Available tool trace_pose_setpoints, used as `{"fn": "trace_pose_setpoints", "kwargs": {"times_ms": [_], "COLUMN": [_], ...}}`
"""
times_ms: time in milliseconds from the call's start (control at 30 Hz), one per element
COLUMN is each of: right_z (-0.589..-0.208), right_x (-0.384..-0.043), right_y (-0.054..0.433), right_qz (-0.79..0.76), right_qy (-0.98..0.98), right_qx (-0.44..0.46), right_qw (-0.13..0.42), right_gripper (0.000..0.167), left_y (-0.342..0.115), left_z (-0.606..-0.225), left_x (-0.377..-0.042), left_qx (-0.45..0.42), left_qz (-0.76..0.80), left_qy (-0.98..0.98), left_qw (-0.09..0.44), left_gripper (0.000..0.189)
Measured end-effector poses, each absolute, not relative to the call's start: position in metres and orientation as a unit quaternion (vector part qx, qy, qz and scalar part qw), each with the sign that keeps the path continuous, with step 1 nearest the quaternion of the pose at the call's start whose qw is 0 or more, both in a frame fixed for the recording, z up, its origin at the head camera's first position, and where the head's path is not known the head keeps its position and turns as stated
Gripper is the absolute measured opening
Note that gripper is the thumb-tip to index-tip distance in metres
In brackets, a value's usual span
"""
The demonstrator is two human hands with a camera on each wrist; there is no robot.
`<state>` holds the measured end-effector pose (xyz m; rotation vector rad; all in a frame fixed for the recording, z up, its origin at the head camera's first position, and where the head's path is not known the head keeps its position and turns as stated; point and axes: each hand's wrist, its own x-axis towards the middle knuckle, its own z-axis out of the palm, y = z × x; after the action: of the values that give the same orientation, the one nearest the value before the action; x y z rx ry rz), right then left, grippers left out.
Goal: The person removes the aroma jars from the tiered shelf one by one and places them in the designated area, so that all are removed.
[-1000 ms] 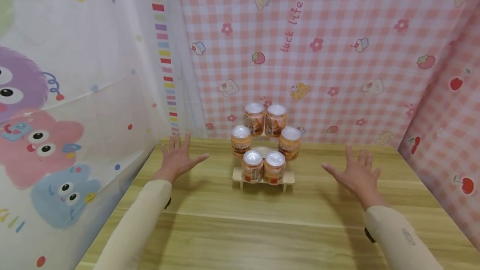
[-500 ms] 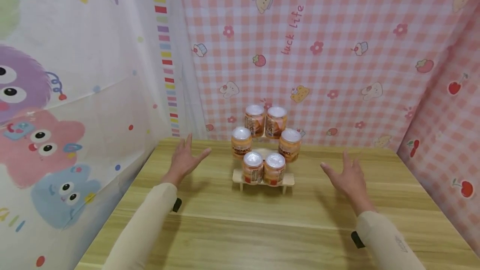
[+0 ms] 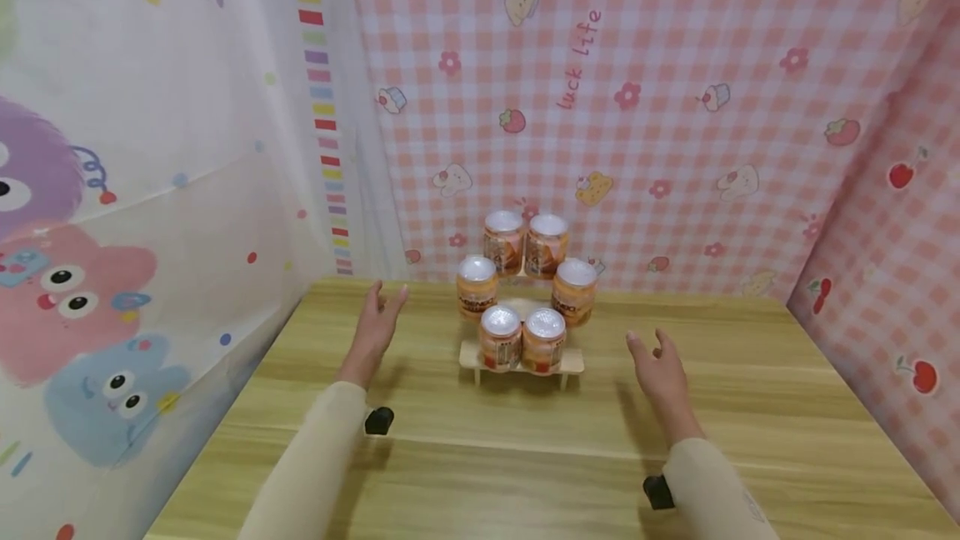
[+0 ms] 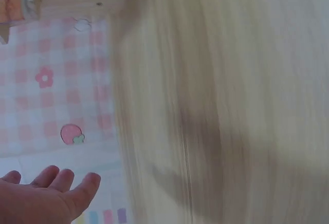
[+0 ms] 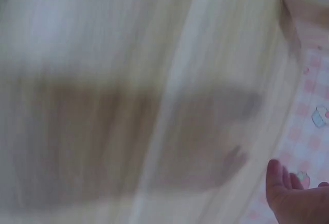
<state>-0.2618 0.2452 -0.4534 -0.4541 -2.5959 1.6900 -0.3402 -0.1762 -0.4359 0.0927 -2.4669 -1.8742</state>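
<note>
In the head view, several small orange cans with silvery lids stand upright on a tiered pale wooden stand [image 3: 469, 359]. Two cans are on each level: a front can [image 3: 499, 342], a middle can [image 3: 574, 294] and a top can [image 3: 503, 244] among them. Left of the stand, my left hand [image 3: 375, 330] hovers over the table with thumb up and holds nothing. On the opposite side my right hand [image 3: 662, 373] is likewise raised, thumb up, touching nothing. The left wrist view shows the left hand [image 4: 43, 198] with loose fingers; the right hand [image 5: 295, 198] is partly cut off in its wrist view.
The wooden table [image 3: 517, 465] reaches back to a pink checked cloth [image 3: 637, 140]. A white cartoon-print cloth [image 3: 225, 190] hangs on the left, and a checked cherry-print cloth [image 3: 885, 273] on the right. Each wrist bears a small black device [image 3: 379, 420].
Both hands have turned from spread, palm-down fingers to a thumb-up pose and come inward toward the stand, the right one farther. The cans and stand have not been moved.
</note>
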Motion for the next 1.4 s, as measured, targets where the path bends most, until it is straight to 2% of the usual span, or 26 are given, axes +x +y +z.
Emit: {"fn": "trace_pose_setpoints", "kwargs": {"times_ms": [167, 400, 733, 900, 1067, 1400], "right_z": [-0.466, -0.477, -0.493, -0.5, -0.509, -0.498], "right_x": [-0.263, -0.267, -0.27, -0.269, -0.27, -0.269], "right_y": [0.226, 0.205, 0.191, 0.191, 0.194, 0.185], "right_qz": [0.623, 0.692, 0.723, 0.736, 0.766, 0.707], "right_qy": [-0.767, -0.707, -0.68, -0.671, -0.642, -0.699], "right_qx": [-0.154, -0.143, -0.115, -0.088, -0.036, -0.106], "right_qw": [0.012, 0.008, -0.034, -0.024, -0.006, -0.017], "right_gripper": [0.083, 0.065, 0.061, 0.059, 0.048, 0.044], "left_y": [-0.164, -0.151, -0.137, -0.132, -0.127, -0.118], "left_z": [-0.432, -0.431, -0.417, -0.408, -0.398, -0.38], "left_x": [-0.338, -0.343, -0.344, -0.344, -0.346, -0.357], "left_qx": [0.033, 0.013, -0.038, -0.064, -0.074, -0.072], "left_qz": [-0.684, -0.738, -0.753, -0.75, -0.745, -0.73], "left_qy": [-0.728, -0.675, -0.656, -0.657, -0.661, -0.678], "left_qw": [0.029, 0.02, 0.032, 0.038, 0.038, 0.043], "left_gripper": [0.082, 0.075, 0.069, 0.064, 0.065, 0.068]}}
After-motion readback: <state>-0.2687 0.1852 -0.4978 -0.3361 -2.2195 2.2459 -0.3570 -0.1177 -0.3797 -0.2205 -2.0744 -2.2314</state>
